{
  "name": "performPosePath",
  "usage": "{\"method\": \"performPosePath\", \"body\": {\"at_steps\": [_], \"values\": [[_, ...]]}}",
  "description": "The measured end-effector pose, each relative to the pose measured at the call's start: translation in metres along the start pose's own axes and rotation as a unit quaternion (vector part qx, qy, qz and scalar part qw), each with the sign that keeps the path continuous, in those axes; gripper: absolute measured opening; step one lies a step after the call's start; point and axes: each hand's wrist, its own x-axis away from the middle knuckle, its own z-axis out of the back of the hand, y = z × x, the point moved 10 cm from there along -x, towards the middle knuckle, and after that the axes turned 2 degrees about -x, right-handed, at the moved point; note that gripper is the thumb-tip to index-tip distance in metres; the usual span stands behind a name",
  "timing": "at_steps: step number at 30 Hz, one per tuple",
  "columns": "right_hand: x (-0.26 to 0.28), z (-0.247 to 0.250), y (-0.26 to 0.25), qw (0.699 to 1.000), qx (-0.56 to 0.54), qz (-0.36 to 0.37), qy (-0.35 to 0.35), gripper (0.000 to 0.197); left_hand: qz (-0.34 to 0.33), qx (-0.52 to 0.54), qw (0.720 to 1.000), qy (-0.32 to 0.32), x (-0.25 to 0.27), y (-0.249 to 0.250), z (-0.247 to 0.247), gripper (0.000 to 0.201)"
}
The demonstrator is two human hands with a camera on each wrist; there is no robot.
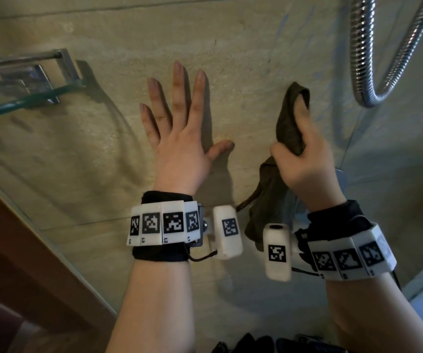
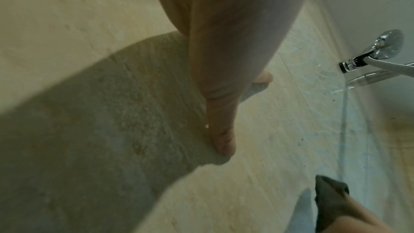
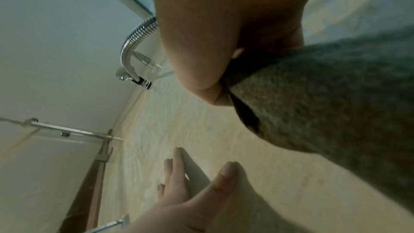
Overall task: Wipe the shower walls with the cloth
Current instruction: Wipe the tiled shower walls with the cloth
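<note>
Beige stone-look shower wall w/ left hand flat on it, fingers spread; right hand at 3 o'clock, gripping dark olive terry cloth against wall.

R hand grips cloth nr wall; L hand flat, fingers spread.
</note>
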Motion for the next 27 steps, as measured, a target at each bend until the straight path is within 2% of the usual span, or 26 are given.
{"method": "performPosePath", "body": {"at_steps": [4,7,9,11,12,14,18,21,27], "values": [[0.006,-0.016,-0.005,0.992,-0.102,-0.045,-0.061,0.061,0.0,0.042,0.999,-0.004,0.004,0.002,0.007,0.108],[0.011,-0.022,-0.007,0.977,-0.185,-0.093,-0.06,0.043,-0.014,0.17,0.985,-0.002,0.009,0.0,0.018,0.088],[0.015,-0.027,-0.008,0.956,-0.258,-0.116,-0.081,0.03,-0.013,0.291,0.956,0.029,0.014,-0.006,0.03,0.058],[0.02,-0.037,-0.015,0.919,-0.348,-0.137,-0.121,0.019,0.028,0.429,0.902,0.022,0.02,-0.013,0.03,0.031],[0.023,-0.043,-0.018,0.893,-0.399,-0.157,-0.137,0.017,0.051,0.489,0.871,-0.003,0.023,-0.012,0.025,0.025],[0.029,-0.054,-0.025,0.844,-0.474,-0.187,-0.166,0.019,0.079,0.557,0.825,-0.06,0.031,-0.003,0.014,0.027],[0.037,-0.065,-0.038,0.829,-0.493,-0.158,-0.212,0.025,0.065,0.606,0.779,-0.144,0.044,0.018,0.001,0.024],[0.043,-0.07,-0.046,0.807,-0.517,-0.153,-0.242,0.027,0.051,0.647,0.746,-0.151,0.05,0.023,0.004,0.021],[0.055,-0.08,-0.05,0.747,-0.576,-0.191,-0.273,0.03,0.031,0.692,0.709,-0.128,0.056,0.026,0.009,0.022]]}}
